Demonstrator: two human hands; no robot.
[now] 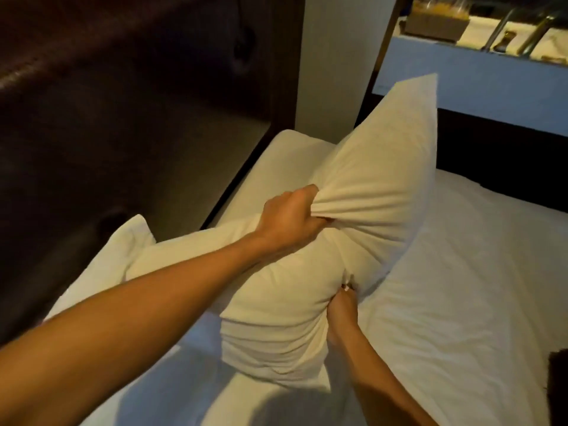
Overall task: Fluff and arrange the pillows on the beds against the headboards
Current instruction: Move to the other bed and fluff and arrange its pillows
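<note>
A plump white pillow point(362, 179) is lifted off the bed, tilted with one corner pointing up to the right. My left hand point(292, 219) clutches a bunch of its cover near the middle. My right hand point(341, 315) grips its lower side, fingers partly buried in the fabric. A second white pillow point(129, 256) lies flat under my left forearm beside the dark tufted headboard point(107, 103) on the left. The white bed sheet point(461, 287) spreads out to the right.
A dark bed frame edge point(498, 155) runs along the far side of the mattress. Behind it is a pale ledge point(461, 75) carrying a brown box and metal items. A light wall column point(332, 56) rises behind the pillow.
</note>
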